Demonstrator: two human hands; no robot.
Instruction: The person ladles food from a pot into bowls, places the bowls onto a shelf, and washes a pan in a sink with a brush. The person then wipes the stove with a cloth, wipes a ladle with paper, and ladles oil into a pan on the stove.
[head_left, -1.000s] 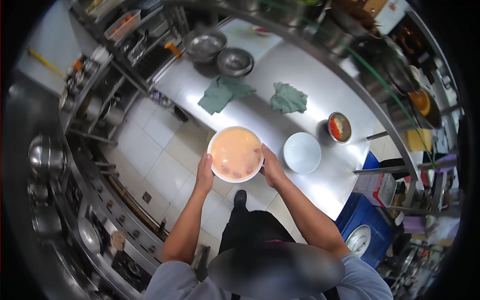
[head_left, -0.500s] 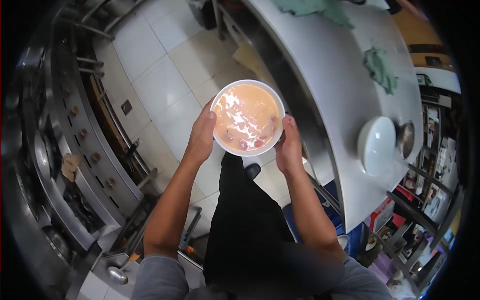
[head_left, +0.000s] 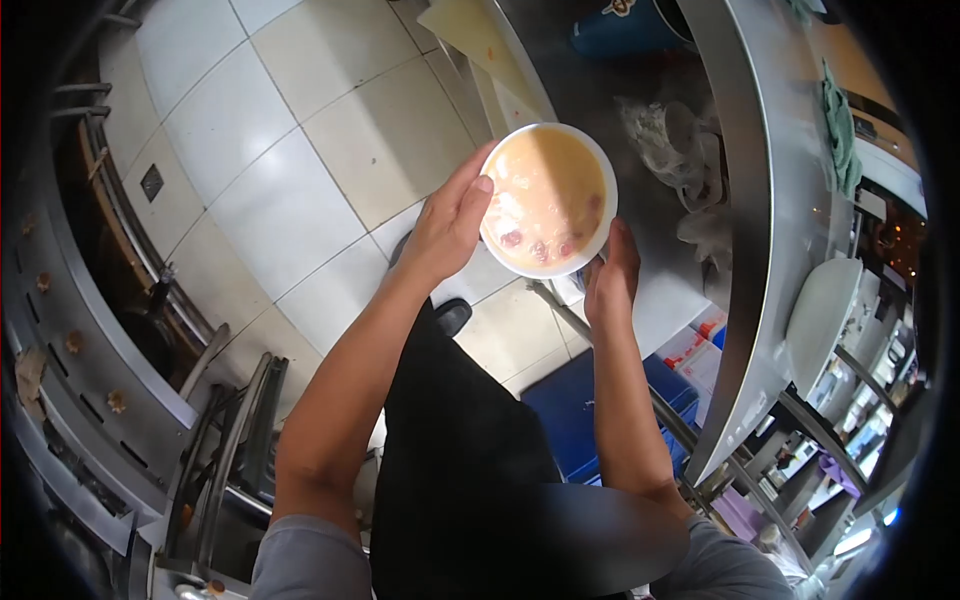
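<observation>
Your bowl (head_left: 546, 272) sits at upper centre, between your left hand (head_left: 450, 222) and right hand (head_left: 612, 275) — liquid (head_left: 530, 180) inside it. On the counter (head_left: 785, 200) at right lie a cloth (head_left: 841, 130) and, lower in frame, a second bowl (head_left: 825, 312); stove (head_left: 100, 365) at lower left.

Up on the head over there, the one camera looks steeply down and forward, near enough for the bowl (head_left: 540, 271) to show plainly. Its wide, curved view runs well left of the bowl to the stove front (head_left: 90, 365), takes in floor tiles (head_left: 270, 180) nearer left, black trousers (head_left: 460, 430) below, and the steel counter (head_left: 795, 190) rightward.
</observation>
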